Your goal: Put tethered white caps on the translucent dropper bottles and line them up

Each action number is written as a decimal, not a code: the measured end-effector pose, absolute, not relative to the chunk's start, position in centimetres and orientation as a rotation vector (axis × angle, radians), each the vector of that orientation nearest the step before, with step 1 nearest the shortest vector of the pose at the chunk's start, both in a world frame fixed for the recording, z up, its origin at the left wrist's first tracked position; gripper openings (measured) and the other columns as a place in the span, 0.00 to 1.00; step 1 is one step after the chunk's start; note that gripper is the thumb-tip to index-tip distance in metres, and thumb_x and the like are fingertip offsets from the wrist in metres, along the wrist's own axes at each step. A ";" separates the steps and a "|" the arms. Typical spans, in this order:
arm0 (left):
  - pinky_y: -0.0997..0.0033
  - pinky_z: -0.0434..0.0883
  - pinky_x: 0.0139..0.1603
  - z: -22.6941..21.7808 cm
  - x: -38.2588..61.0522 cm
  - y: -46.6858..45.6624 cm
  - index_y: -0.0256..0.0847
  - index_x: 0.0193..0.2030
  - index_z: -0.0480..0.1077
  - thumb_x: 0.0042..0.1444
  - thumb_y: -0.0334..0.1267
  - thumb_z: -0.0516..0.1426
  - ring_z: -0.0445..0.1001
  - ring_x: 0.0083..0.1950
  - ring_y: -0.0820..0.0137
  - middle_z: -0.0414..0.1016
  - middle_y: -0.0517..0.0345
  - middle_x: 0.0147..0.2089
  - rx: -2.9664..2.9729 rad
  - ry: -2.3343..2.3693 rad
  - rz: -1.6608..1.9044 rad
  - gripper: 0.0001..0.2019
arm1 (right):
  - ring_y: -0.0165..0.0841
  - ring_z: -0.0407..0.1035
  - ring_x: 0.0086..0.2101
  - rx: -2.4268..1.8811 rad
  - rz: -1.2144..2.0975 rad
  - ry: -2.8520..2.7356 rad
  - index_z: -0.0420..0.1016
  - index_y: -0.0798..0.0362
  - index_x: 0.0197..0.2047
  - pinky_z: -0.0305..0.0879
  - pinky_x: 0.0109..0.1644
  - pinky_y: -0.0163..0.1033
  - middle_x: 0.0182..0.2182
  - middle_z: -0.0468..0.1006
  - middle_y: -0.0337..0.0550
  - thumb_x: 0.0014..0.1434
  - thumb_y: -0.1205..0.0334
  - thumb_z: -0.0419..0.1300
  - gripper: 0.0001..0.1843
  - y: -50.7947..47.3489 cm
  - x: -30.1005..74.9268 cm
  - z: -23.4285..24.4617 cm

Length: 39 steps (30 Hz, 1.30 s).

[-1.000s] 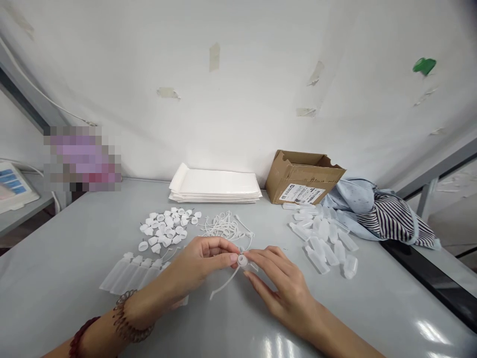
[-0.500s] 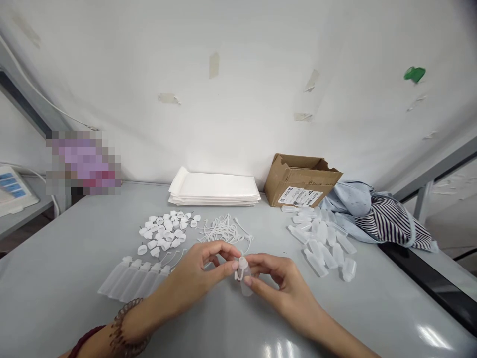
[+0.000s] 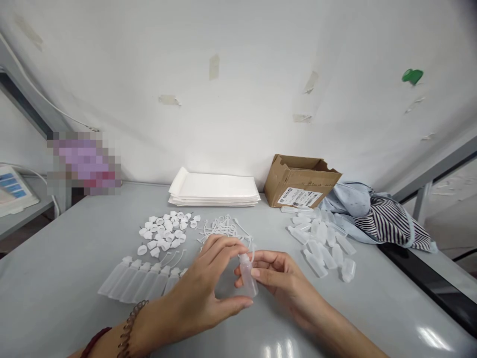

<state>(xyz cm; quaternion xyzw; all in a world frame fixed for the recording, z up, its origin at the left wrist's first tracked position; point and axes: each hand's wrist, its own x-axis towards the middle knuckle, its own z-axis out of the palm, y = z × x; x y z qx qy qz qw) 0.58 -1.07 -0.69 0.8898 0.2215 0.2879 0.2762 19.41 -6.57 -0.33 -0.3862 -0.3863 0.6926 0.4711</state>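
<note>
My right hand [image 3: 281,276] pinches a small translucent squeeze bottle [image 3: 248,281] between thumb and fingers, upright and slightly tilted. A thin white strap [image 3: 253,253] stands up at the bottle's neck. My left hand [image 3: 214,278] curves around the bottle's left side with thumb and fingers wide apart; its fingertips are at the bottle's top, and whether they touch it I cannot tell. Left of that hand, several similar bottles [image 3: 137,281] lie in a row with straps at their necks, partly hidden by the forearm. Behind the hands is a pile of loose white straps [image 3: 223,227].
White caps [image 3: 164,231] with dark thin tips are heaped at the left. More loose bottles [image 3: 322,241] lie at the right, before a cardboard box [image 3: 301,181] and bundled cloth [image 3: 387,219]. White padded envelopes [image 3: 216,189] are stacked against the wall.
My left thumb and fingers have spread away from the bottle's neck. The strap, which hung in a loop at the bottle's front left, now stands up at the right of the neck.
</note>
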 end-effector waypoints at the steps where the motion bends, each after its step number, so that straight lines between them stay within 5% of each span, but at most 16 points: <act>1: 0.56 0.65 0.57 -0.8 0.6 -1.1 0.48 0.57 0.56 0.51 0.36 0.65 0.61 0.58 0.57 0.64 0.51 0.56 2.421 0.586 0.772 0.30 | 0.38 0.77 0.37 -0.922 1.711 -0.944 0.78 0.54 0.42 0.69 0.44 0.42 0.35 0.82 0.47 0.53 0.58 0.67 0.14 -6.6 19.3 -0.4; 13: 0.54 0.67 0.54 -1.0 0.8 -1.8 0.37 0.52 0.61 0.52 0.28 0.58 0.62 0.54 0.56 0.66 0.47 0.49 2.614 0.613 1.025 0.20 | 0.36 0.76 0.36 -0.919 1.689 -0.967 0.75 0.54 0.42 0.68 0.44 0.41 0.35 0.80 0.45 0.55 0.57 0.66 0.13 -6.6 19.0 -0.5; 19: 0.53 0.69 0.53 -1.1 0.9 -1.6 0.28 0.51 0.65 0.55 0.26 0.56 0.64 0.53 0.54 0.70 0.42 0.48 2.826 0.617 1.135 0.16 | 0.35 0.73 0.38 -1.274 1.352 -1.168 0.74 0.52 0.40 0.67 0.45 0.40 0.37 0.79 0.43 0.54 0.53 0.66 0.15 -6.6 18.6 -0.8; 25: 0.51 0.71 0.52 -1.3 0.8 -1.7 0.26 0.52 0.66 0.54 0.24 0.56 0.65 0.52 0.53 0.71 0.42 0.48 2.931 0.612 1.107 0.17 | 0.34 0.70 0.44 -1.329 1.119 -1.265 0.75 0.49 0.42 0.64 0.51 0.39 0.40 0.78 0.41 0.56 0.53 0.64 0.13 -6.9 18.4 -1.6; 39: 0.51 0.71 0.53 -1.4 1.0 -1.9 0.27 0.55 0.62 0.59 0.28 0.56 0.64 0.53 0.55 0.69 0.42 0.50 2.803 0.507 1.039 0.17 | 0.35 0.72 0.40 -1.354 1.024 -1.380 0.78 0.51 0.39 0.65 0.48 0.40 0.36 0.80 0.41 0.60 0.55 0.58 0.11 -7.2 18.4 -0.9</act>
